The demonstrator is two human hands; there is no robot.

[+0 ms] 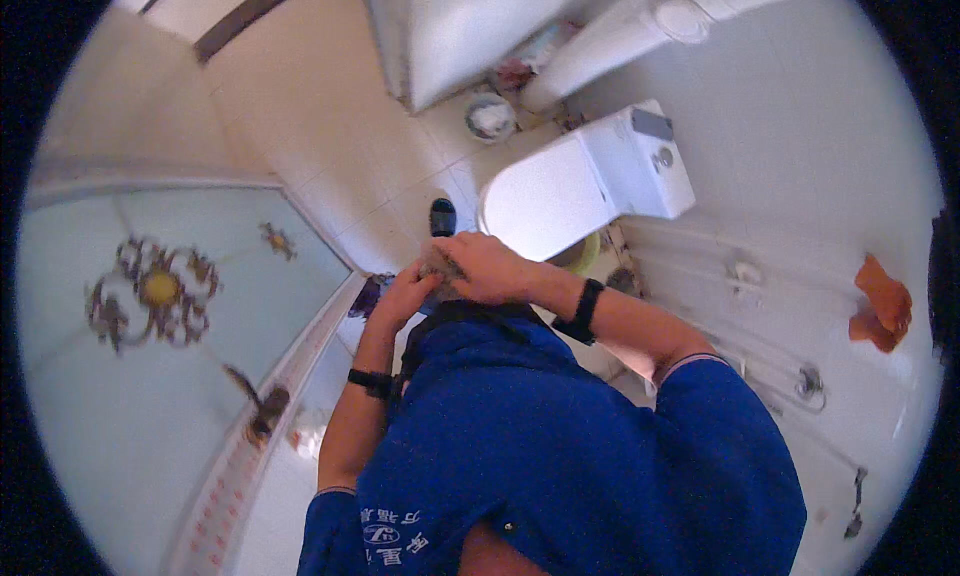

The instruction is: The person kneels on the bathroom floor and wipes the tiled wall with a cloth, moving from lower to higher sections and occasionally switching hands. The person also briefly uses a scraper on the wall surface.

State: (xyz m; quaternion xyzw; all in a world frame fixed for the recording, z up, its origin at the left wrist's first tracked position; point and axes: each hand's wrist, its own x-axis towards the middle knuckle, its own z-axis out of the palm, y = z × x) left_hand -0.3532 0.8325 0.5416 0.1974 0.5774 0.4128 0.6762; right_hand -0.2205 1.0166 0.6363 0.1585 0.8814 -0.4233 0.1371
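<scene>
My left hand (405,294) and my right hand (495,266) meet in front of my waist. Between them is a small grey-brown wad (440,266), perhaps a scrubbing pad or a crumpled rag; the fingers cover much of it. Both hands are closed on it, the right one coming over from the right side. A black band (580,311) circles the right wrist, and another black band (370,381) the left. Just beyond the hands stands the white toilet (545,201) with its lid down.
A small bin (490,118) with white paper stands past the toilet. A yellow-green basin (583,251) sits beside the toilet. Frosted glass door (200,376) is on my left, its handle (265,406) sticking out. An orange cloth (880,301) hangs on the right wall; a white pipe (610,56) rises behind.
</scene>
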